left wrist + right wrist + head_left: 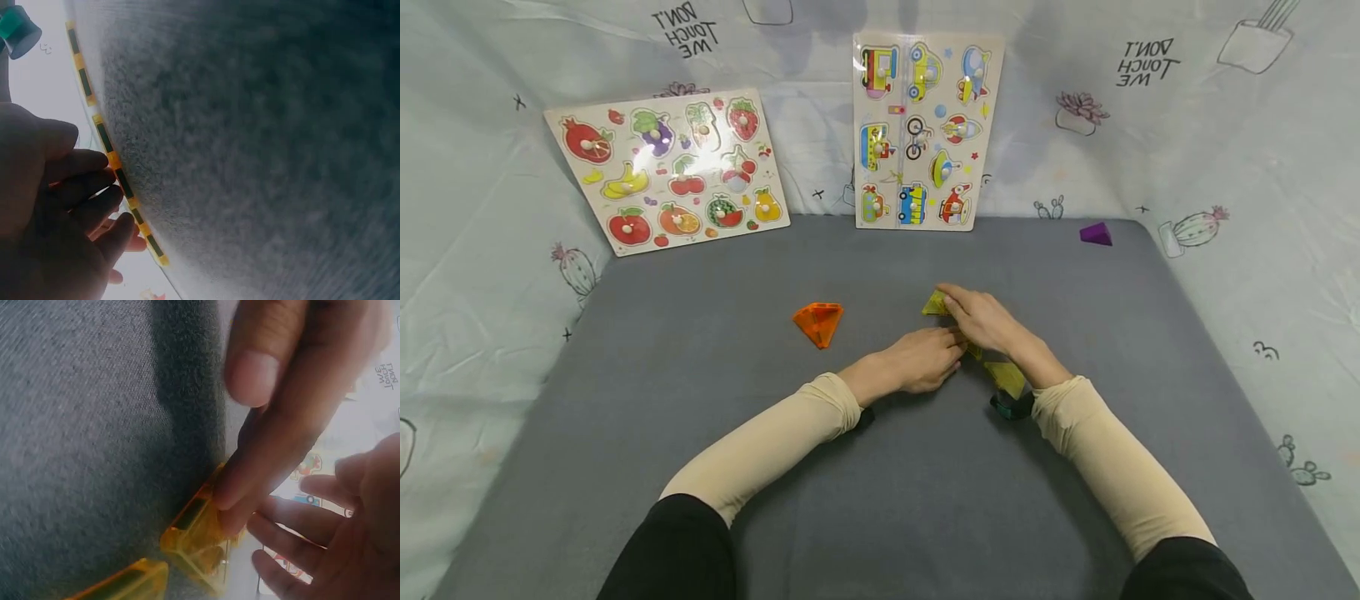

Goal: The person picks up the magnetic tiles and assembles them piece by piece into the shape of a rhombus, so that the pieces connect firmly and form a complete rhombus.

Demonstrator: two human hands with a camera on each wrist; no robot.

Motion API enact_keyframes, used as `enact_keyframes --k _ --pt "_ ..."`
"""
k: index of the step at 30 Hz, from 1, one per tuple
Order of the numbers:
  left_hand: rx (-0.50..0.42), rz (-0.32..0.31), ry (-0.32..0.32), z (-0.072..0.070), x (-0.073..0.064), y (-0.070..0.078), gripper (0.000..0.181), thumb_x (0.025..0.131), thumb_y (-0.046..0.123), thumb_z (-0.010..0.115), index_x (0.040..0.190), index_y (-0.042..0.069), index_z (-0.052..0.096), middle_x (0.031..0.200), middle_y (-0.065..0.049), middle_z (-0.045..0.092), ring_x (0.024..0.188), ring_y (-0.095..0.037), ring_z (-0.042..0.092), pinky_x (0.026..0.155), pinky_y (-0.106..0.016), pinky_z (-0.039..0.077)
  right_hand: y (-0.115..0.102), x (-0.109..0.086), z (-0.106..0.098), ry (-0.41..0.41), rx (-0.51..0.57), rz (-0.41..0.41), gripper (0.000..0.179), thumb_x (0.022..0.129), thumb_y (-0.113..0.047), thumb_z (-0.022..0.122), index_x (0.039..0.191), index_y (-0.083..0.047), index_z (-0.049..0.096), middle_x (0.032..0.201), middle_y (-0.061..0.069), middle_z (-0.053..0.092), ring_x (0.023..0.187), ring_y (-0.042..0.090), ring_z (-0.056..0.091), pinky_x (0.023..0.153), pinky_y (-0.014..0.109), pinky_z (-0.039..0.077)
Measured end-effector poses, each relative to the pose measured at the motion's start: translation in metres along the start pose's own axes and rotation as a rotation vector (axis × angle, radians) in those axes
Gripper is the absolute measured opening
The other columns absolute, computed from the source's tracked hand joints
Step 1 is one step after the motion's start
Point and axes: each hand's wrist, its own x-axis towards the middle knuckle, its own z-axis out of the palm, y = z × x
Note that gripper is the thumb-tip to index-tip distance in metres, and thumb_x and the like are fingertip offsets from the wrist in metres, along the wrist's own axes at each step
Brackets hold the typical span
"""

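Observation:
Several see-through yellow triangular tiles lie on the grey table around my hands: one tile at the far side, another tile nearer my right wrist. My left hand lies over the table from the left, fingers loosely bent beside the tiles. Its fingertips meet a row of yellow tile edges in the left wrist view. From the right, my right hand reaches over the tiles, its straight fingers touching a yellow tile. Parts of the tiles are hidden beneath both hands.
An orange faceted piece lies left of my hands. Far back right is a purple block. A fruit puzzle board and a vehicle puzzle board lean against the patterned cloth behind the table.

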Motion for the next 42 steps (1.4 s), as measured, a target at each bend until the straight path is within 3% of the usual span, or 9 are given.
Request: enact_keyframes --k 4,11,17,22,23,27,33,38,42 --pt "0.015 -0.014 -0.033 0.0 -0.002 0.002 0.045 0.107 0.027 0.036 0.146 0.004 0.044 0.154 -0.009 0.041 0.146 -0.021 0.036 0.121 -0.034 0.027 -0.002 -0.001 0.002 -0.023 -0.002 -0.005 0.048 0.108 -0.028 0.031 0.149 -0.005 0.039 0.152 0.017 0.042 0.135 0.041 0.046 0.111 0.054 0.036" --pt "0.017 0.01 -0.033 0.002 -0.01 0.002 0.048 0.107 0.027 0.035 0.148 0.001 0.039 0.158 -0.012 0.034 0.148 -0.023 0.031 0.121 -0.034 0.026 -0.003 -0.002 0.003 -0.029 -0.005 -0.006 0.049 0.108 -0.032 0.03 0.149 -0.007 0.04 0.149 0.02 0.046 0.133 0.042 0.047 0.111 0.055 0.036" --pt "0.01 0.01 0.031 0.005 -0.039 0.0 0.043 0.106 0.024 0.04 0.139 0.0 0.052 0.151 -0.013 0.044 0.142 -0.023 0.041 0.117 -0.033 0.033 -0.003 -0.007 0.003 -0.026 -0.034 -0.018 0.047 0.108 -0.028 0.033 0.147 -0.003 0.043 0.133 0.022 0.06 0.123 0.04 0.056 0.105 0.053 0.042" --pt "-0.066 -0.058 0.097 0.005 -0.069 -0.005 0.037 0.104 0.022 0.047 0.13 -0.001 0.059 0.141 -0.013 0.054 0.133 -0.025 0.051 0.111 -0.035 0.042 -0.004 -0.015 0.005 -0.02 -0.081 -0.043 0.044 0.107 -0.024 0.038 0.145 -0.002 0.046 0.126 0.022 0.063 0.12 0.039 0.058 0.102 0.053 0.044" --pt "-0.083 -0.075 0.11 0.005 -0.074 -0.006 0.035 0.103 0.021 0.048 0.128 0.0 0.061 0.138 -0.012 0.056 0.131 -0.026 0.052 0.109 -0.036 0.043 -0.004 -0.017 0.006 -0.018 -0.087 -0.044 0.044 0.106 -0.024 0.04 0.144 -0.002 0.047 0.134 0.022 0.059 0.123 0.039 0.056 0.103 0.053 0.043" --pt "-0.124 -0.124 0.163 0.004 -0.087 -0.008 0.026 0.101 0.019 0.054 0.115 0.002 0.067 0.126 -0.011 0.063 0.12 -0.026 0.058 0.103 -0.037 0.047 -0.008 -0.026 0.009 0.001 -0.127 -0.056 0.041 0.105 -0.022 0.045 0.14 -0.002 0.051 0.132 0.02 0.061 0.121 0.037 0.058 0.101 0.052 0.045" --pt "-0.112 -0.174 0.202 0.004 -0.097 -0.007 0.016 0.098 0.016 0.058 0.1 0.007 0.071 0.106 -0.008 0.067 0.101 -0.023 0.062 0.09 -0.034 0.053 -0.017 -0.045 0.019 0.04 -0.184 -0.114 0.036 0.099 -0.018 0.056 0.131 -0.002 0.06 0.125 0.019 0.065 0.117 0.035 0.06 0.097 0.051 0.048" --pt "-0.078 -0.233 0.273 0.006 -0.099 -0.006 0.012 0.094 0.021 0.066 0.094 0.009 0.071 0.094 -0.007 0.063 0.086 -0.022 0.059 0.074 -0.032 0.054 -0.021 -0.051 0.026 0.109 -0.208 -0.172 0.031 0.094 -0.013 0.065 0.122 -0.002 0.067 0.114 0.016 0.07 0.106 0.033 0.065 0.089 0.048 0.053" --pt "-0.05 -0.329 0.299 0.01 -0.098 -0.007 0.032 0.088 0.036 0.073 0.094 0.006 0.068 0.093 -0.01 0.058 0.083 -0.025 0.055 0.07 -0.034 0.053 -0.023 -0.047 0.031 0.234 -0.269 -0.085 0.032 0.092 -0.024 0.068 0.115 -0.001 0.07 0.106 0.017 0.071 0.096 0.034 0.066 0.08 0.047 0.054"
